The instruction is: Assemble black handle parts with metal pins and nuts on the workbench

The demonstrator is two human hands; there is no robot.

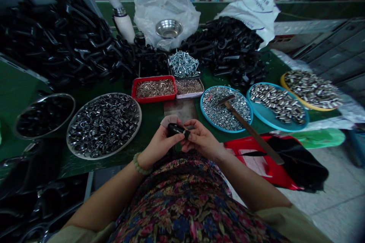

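Note:
In front of my lap, my left hand (159, 141) is closed around a short black part (176, 129), smooth and handle-like, with its thumb along the near side. My right hand (204, 141) pinches the same part at its right end, where a small silvery spot shows; whether a separate small piece is between those fingertips I cannot tell. Just beyond the hands lies a flat metal plate (180, 110). A red tray (154, 98) of thin metal pins stands behind it, beside a pale tray (190, 94) of tiny metal pieces.
A hammer (251, 127) rests across a blue tray (203, 112) of small metal pieces. Metal sleeves fill another blue tray (265, 119) and a yellow tray (322, 107). Left stands a round tray (137, 121) of dark rings. Piles of black parts (65, 41) and bolts (184, 64) lie behind.

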